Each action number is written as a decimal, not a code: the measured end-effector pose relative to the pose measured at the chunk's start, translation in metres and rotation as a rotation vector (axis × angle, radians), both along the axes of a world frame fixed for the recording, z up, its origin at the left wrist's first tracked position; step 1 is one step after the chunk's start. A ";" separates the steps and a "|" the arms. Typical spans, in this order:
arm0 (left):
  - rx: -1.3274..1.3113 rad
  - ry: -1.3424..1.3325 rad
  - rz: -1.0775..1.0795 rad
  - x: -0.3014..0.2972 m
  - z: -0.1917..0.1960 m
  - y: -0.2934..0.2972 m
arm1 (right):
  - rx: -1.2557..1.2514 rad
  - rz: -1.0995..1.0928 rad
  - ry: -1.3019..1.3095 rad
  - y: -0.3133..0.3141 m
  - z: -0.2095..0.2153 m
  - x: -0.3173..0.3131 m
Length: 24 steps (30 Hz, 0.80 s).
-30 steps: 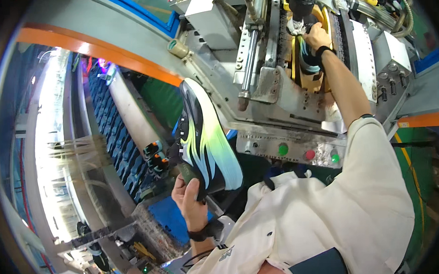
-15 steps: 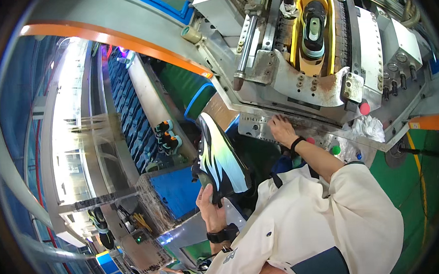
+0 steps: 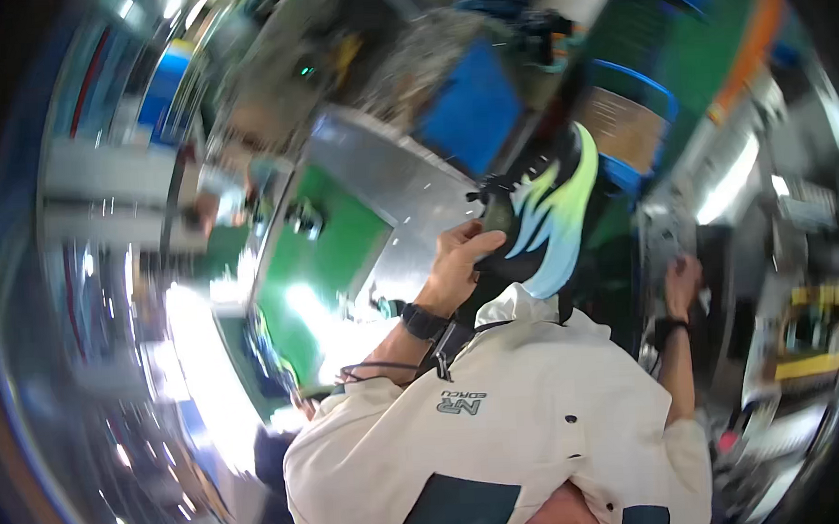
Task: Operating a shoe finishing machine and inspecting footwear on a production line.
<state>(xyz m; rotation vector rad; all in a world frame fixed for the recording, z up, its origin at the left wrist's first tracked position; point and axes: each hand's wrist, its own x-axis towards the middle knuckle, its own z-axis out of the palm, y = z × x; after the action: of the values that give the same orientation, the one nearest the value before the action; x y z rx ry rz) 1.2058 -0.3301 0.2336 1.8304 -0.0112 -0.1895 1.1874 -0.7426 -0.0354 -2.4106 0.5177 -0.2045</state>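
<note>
My left hand (image 3: pixel 459 265) grips a running shoe (image 3: pixel 560 228) by its dark collar, thumb on the near side. The shoe is black with a yellow-green to light-blue pattern, and it is held up in front of my chest. Further right, beside the metal front of a machine (image 3: pixel 664 237), is my right hand (image 3: pixel 684 283). Motion smears its fingers, so I cannot tell how they are bent or whether they touch the metal.
A blue-rimmed bin (image 3: pixel 668 111) with brown board stands beyond the shoe. A blue panel (image 3: pixel 474 110) lies next to a metal table (image 3: pixel 392 174). Yellow parts of the machine (image 3: pixel 813 365) show blurred at the right. Much of the left side is smeared.
The view has swung left, so the machine now sits at the right edge. The shoe stays in my left hand. My right hand remains near the machine's front.
</note>
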 end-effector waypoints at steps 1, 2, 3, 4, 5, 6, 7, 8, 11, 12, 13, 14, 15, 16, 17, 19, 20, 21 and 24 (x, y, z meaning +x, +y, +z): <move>-0.356 0.330 0.254 -0.006 0.001 0.005 | -0.045 0.024 -0.061 -0.010 -0.017 0.003; -0.443 0.385 0.405 -0.012 0.001 0.013 | 0.225 0.125 0.078 -0.024 -0.017 0.019; -0.534 0.409 0.561 -0.024 0.007 0.023 | 0.094 0.181 -0.079 -0.024 -0.026 0.036; -0.496 0.416 0.605 -0.030 -0.009 0.046 | 0.063 0.242 -0.273 -0.027 -0.023 0.047; -0.478 0.429 0.663 -0.037 -0.029 0.067 | 0.154 0.271 -0.265 -0.025 -0.009 0.068; -0.493 0.449 0.738 -0.037 -0.042 0.083 | 0.251 0.428 -0.220 -0.051 -0.013 0.095; -0.520 0.454 0.853 -0.041 -0.050 0.082 | 0.215 0.554 -0.147 -0.039 0.064 0.136; -0.540 0.425 0.865 -0.036 -0.053 0.112 | 0.035 0.577 0.044 -0.036 0.087 0.171; -0.463 0.337 1.038 -0.025 -0.096 0.199 | 0.307 0.571 -0.147 0.036 0.202 0.257; -0.380 0.249 1.024 -0.030 -0.120 0.230 | 0.229 0.625 -0.204 0.079 0.251 0.279; -0.475 0.242 1.100 -0.016 -0.133 0.261 | 0.203 0.649 -0.270 0.137 0.307 0.287; -0.521 0.210 1.148 -0.010 -0.138 0.293 | 0.244 0.801 -0.387 0.176 0.338 0.316; -0.510 0.180 1.283 -0.014 -0.138 0.319 | 0.248 0.852 -0.363 0.237 0.376 0.339; -0.500 0.146 1.345 -0.003 -0.150 0.351 | 0.216 0.937 -0.415 0.281 0.407 0.361; -0.473 0.153 1.406 0.013 -0.156 0.382 | 0.115 0.984 -0.377 0.316 0.435 0.387; -0.403 0.122 1.519 0.035 -0.183 0.445 | 0.069 1.134 -0.523 0.418 0.480 0.426; -0.406 0.091 1.527 0.049 -0.192 0.474 | -0.116 1.154 -0.549 0.467 0.504 0.444; -0.409 0.064 1.528 0.064 -0.203 0.504 | -0.209 1.227 -0.627 0.511 0.524 0.459; -0.079 0.048 1.568 0.097 -0.246 0.601 | -0.382 1.132 -0.629 0.625 0.556 0.556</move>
<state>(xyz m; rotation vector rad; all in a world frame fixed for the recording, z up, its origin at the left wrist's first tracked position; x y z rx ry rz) 1.3024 0.2713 -0.0123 1.2971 1.3588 0.8478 1.7432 -0.1175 0.5209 -2.4073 -1.2281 -0.5400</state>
